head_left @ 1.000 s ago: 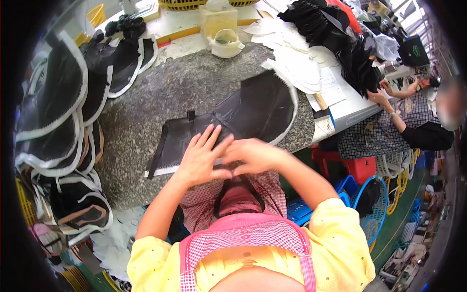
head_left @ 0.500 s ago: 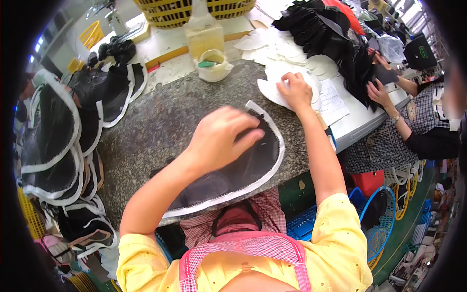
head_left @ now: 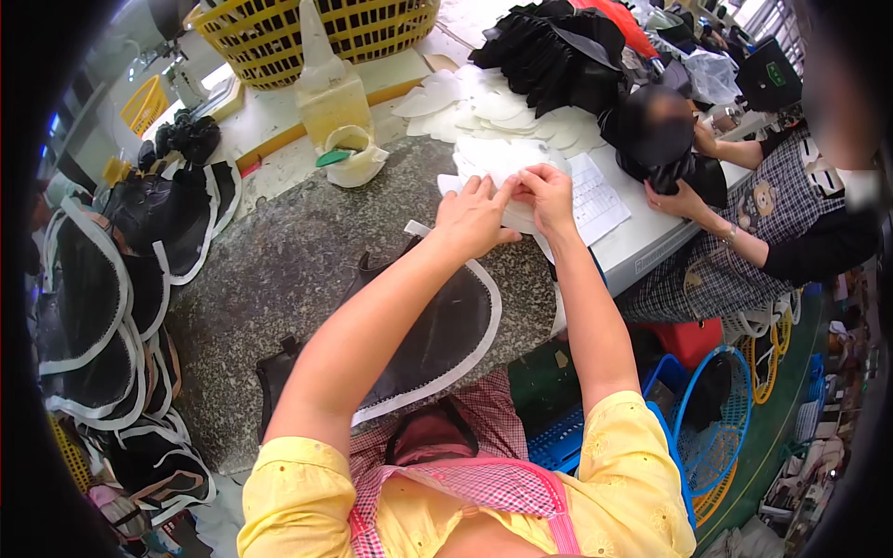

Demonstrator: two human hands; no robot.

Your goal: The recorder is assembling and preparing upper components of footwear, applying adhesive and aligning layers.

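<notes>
Both hands have come together over a small stack of curved white cut pieces (head_left: 493,156) at the right far part of the stone slab. My left hand (head_left: 476,219) lies over the near edge of the stack with its fingers stretched out. Beside it, my right hand (head_left: 549,197) pinches at the edge of a white piece, thumb and forefinger together; the fingertips partly hide the grip. Under my left forearm, on the slab near me, rests a black curved shoe-upper-like piece (head_left: 442,325) with a white strip along its edge. My forearm covers part of it.
A glue bottle with a small cup (head_left: 335,107) stands behind the slab (head_left: 279,242), before a yellow basket (head_left: 316,42). White-edged black pieces (head_left: 84,298) hang at the left. Paper (head_left: 595,200) lies right; beyond it a co-worker's hands (head_left: 684,200) handle black pieces.
My left hand has left the black piece and moved right and away to the white stack. My right hand, on the stack before, now pinches there. The view has shifted slightly.
</notes>
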